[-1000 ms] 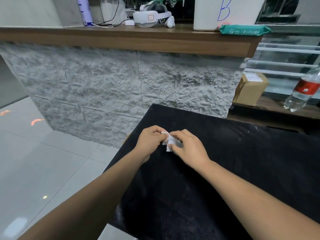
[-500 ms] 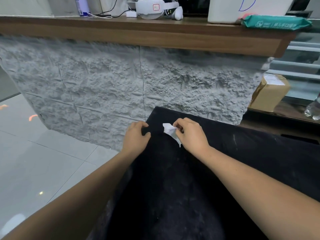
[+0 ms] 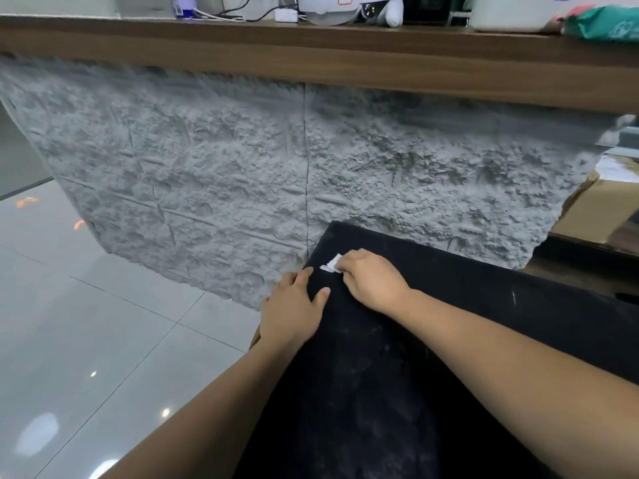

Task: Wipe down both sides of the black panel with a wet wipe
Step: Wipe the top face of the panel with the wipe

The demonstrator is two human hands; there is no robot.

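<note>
Change: half a second ago the wet wipe (image 3: 331, 264) dangled from the right hand (image 3: 372, 281) above the surface; now it is down on the black panel (image 3: 466, 305), close to the far left corner.
Left hand (image 3: 292, 307): earlier it was curled over the panel's left edge; now it lies flatter across that edge, thumb and forefinger stretched out on the top face, holding nothing.
Right hand: fingers bent, pinching the wipe and pressing it onto the panel.
Wipe and hands: the white wad sticks out beyond the right fingertips, just beside the left forefinger's tip, the two not touching.
Panel: flat under both forearms, dusty grey smears on its near part, far edge near the stone-textured front (image 3: 207, 174) of the desk (image 3: 311, 53).
Surroundings: green wipe pack (image 3: 605, 27) on the desk, cardboard box (image 3: 594, 209) at right.
</note>
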